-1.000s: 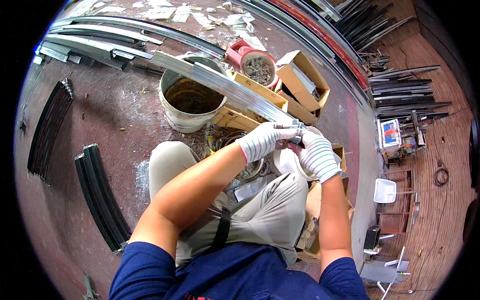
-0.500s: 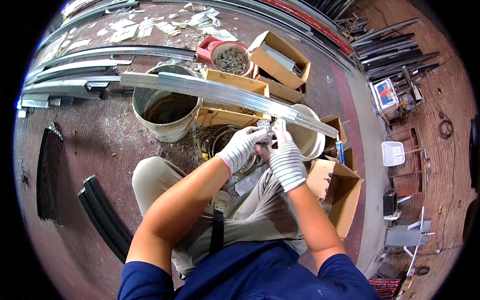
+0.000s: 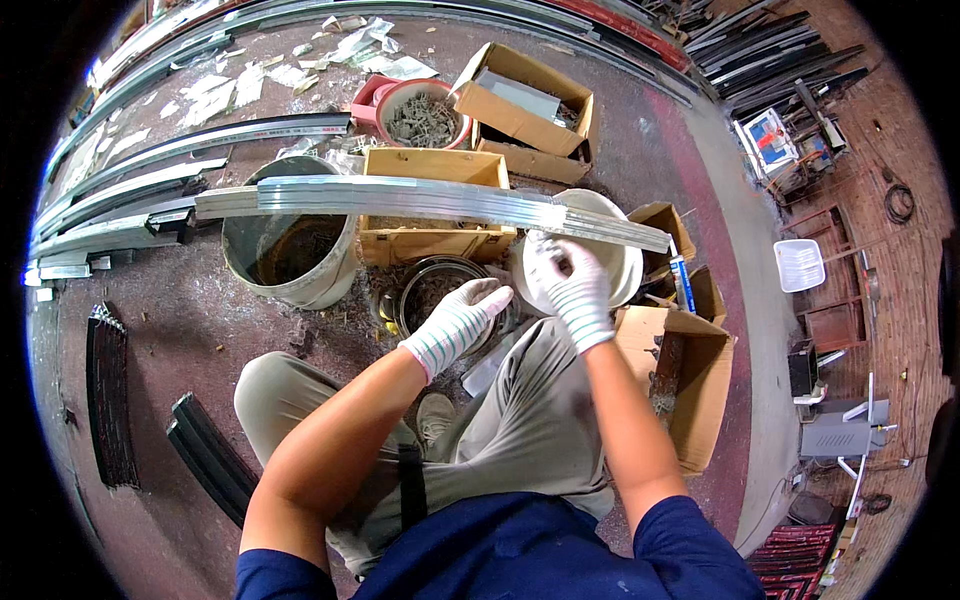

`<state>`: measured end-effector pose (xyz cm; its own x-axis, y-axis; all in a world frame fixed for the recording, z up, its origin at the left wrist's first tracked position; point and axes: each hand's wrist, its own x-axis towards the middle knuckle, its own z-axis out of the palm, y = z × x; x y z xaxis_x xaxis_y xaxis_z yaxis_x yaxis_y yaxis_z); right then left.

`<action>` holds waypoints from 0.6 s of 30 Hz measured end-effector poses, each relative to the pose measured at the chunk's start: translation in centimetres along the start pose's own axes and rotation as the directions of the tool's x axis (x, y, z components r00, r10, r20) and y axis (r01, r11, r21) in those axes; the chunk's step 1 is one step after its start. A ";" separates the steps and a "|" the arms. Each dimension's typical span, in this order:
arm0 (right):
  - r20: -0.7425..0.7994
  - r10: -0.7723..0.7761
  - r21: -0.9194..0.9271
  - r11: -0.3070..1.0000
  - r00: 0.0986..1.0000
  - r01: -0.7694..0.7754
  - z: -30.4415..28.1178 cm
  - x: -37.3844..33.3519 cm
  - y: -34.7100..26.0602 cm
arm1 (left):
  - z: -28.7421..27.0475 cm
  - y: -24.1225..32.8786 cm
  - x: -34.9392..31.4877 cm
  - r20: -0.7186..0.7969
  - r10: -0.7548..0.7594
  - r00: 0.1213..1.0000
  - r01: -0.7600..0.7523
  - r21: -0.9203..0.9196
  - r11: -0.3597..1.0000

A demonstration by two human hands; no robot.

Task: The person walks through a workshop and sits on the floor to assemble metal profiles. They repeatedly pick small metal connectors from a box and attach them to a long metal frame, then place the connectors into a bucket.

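Note:
Both my hands wear white gloves with green stripes. My right hand (image 3: 577, 290) is closed round a small silvery metal piece (image 3: 543, 246), held over the white bucket (image 3: 632, 268). Its exact kind is too small to make out. My left hand (image 3: 462, 322) is empty over the edge of a round metal pan (image 3: 408, 300) of small hardware, thumb apart from the fingers. Just beyond both hands, a bundle of long silvery metal profiles (image 3: 410, 197) lies across the containers, spanning from the grey bucket (image 3: 335, 262) to the white one.
A wooden box (image 3: 437, 246) stands beneath the profiles. Behind it are a red-rimmed tub (image 3: 424, 113) of metal parts and stacked cardboard boxes (image 3: 520, 105). An open carton (image 3: 700, 405) sits by my right knee. Black profiles (image 3: 208, 455) lie on the floor at left.
My hands have come apart. The left has drawn back to the pan, while the right keeps the metal piece. The view has shifted slightly.

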<state>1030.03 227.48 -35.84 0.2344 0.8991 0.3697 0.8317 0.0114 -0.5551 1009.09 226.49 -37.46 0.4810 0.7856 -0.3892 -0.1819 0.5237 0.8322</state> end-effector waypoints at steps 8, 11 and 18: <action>0.119 0.234 -0.057 0.972 0.965 -0.228 -0.2 11.8 13.8 | 0.4 -2.5 3.9 -0.011 0.046 0.999 -0.042 0.242 0.969; 0.116 0.182 -0.216 0.964 0.976 -0.155 0.6 13.0 13.9 | 1.0 -2.3 4.1 0.015 0.028 0.999 -0.031 0.298 0.954; 0.315 0.150 -0.269 0.961 0.937 -0.064 2.3 13.5 10.9 | 1.0 -3.2 4.1 0.025 0.095 0.995 -0.095 0.504 0.858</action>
<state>1041.12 240.74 -38.59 0.1864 0.9821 0.0283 0.9196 -0.1643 -0.3568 1012.50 227.68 -41.35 0.4827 0.8233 -0.2985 0.2310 0.2090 0.9502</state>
